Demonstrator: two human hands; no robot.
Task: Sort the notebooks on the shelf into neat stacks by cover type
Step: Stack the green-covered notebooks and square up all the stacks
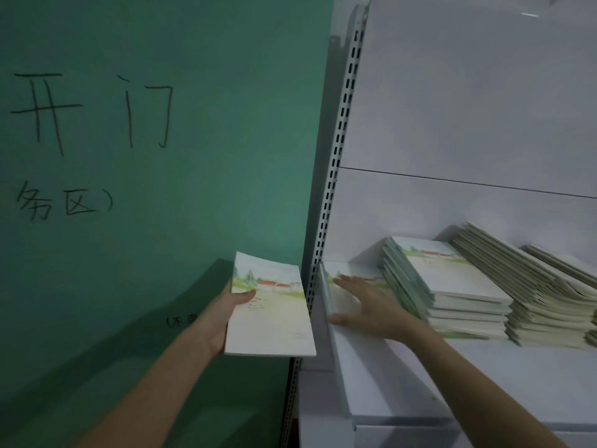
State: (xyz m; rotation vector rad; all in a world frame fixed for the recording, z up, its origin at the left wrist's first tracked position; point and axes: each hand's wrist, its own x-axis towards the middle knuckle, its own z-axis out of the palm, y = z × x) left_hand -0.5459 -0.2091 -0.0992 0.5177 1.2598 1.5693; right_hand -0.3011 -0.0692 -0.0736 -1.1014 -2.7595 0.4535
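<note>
Fingers of the left hand [223,318] curl under a notebook [268,305] with a painted landscape cover, thumb pressed on its face, holding it level in the air just left of the shelf upright [336,163], against a green wall [161,156] with handwriting. That reads as a copy kept ready to be added to a stack. Fingers of the right hand [365,305] lie straight and spread, flat on a low stack [342,276] of the same cover at the left end of the shelf [484,376], probably squaring it. Just beside it stands a taller, fanned stack [452,286] topped by the same landscape cover. Further right, two slumped piles [533,292] show mostly page edges; their cover type is hard to tell through the blur. Grouping matching covers at the left looks underway, with the right piles unsorted.
</note>
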